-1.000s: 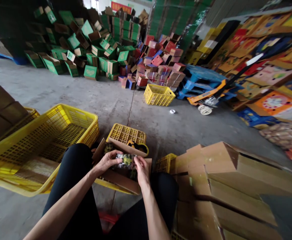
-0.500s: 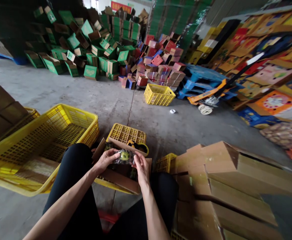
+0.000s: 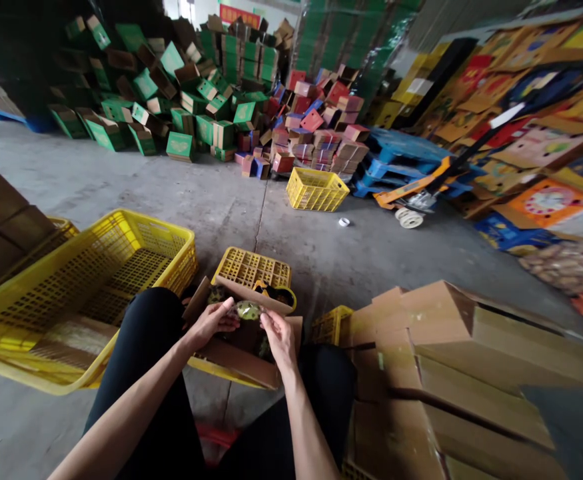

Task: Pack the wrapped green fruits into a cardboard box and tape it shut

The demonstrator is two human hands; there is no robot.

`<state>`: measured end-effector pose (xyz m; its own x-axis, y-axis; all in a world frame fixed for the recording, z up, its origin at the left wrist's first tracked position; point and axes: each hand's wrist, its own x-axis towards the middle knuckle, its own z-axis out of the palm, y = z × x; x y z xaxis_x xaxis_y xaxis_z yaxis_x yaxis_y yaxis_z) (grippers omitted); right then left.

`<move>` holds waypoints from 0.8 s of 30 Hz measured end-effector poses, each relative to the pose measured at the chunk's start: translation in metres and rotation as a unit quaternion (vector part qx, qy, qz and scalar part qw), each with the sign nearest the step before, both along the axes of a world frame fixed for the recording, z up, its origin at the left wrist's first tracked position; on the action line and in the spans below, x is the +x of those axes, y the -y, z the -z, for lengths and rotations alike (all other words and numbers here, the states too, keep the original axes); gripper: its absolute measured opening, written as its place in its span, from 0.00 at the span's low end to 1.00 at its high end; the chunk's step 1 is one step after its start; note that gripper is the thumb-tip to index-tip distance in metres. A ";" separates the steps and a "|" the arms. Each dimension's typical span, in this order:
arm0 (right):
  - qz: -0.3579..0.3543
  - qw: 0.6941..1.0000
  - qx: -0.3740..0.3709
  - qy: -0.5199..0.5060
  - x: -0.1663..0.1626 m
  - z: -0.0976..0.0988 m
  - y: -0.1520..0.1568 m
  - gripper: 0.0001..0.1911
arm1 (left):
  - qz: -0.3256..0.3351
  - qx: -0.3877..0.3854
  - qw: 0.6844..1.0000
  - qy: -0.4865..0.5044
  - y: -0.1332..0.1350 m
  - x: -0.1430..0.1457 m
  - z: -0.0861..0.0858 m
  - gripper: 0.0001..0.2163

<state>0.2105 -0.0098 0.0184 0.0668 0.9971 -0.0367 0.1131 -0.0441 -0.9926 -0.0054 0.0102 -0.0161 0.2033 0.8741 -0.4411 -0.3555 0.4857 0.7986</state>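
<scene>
Hands: two; left hand (image 3: 214,320) and right hand (image 3: 280,339) are gripping opposite ends.
Film-wrapped green item (image 3: 249,311): one; is lying between both hands' fingertips, lower centre.
Open carton (image 3: 244,362): one; is sitting beneath.
Pallet jack (image 3: 437,177): one; is standing upper right.

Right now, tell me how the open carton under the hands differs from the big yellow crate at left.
The carton is brown with solid sides; the crate is yellow with perforated sides. The carton looks smaller than the crate. Both are open-topped.
</scene>
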 end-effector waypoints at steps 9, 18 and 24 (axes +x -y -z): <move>0.020 0.999 -0.037 -0.001 0.000 0.003 0.001 0.30 | 0.027 0.088 0.995 0.042 0.004 -0.001 -0.013 0.36; -0.002 0.999 -0.052 -0.011 -0.005 -0.007 0.003 0.24 | 0.048 0.094 0.994 -0.013 0.003 -0.002 -0.018 0.28; -0.014 0.999 -0.050 -0.010 -0.007 -0.005 0.004 0.26 | 0.041 0.098 0.994 -0.035 0.004 0.000 -0.019 0.29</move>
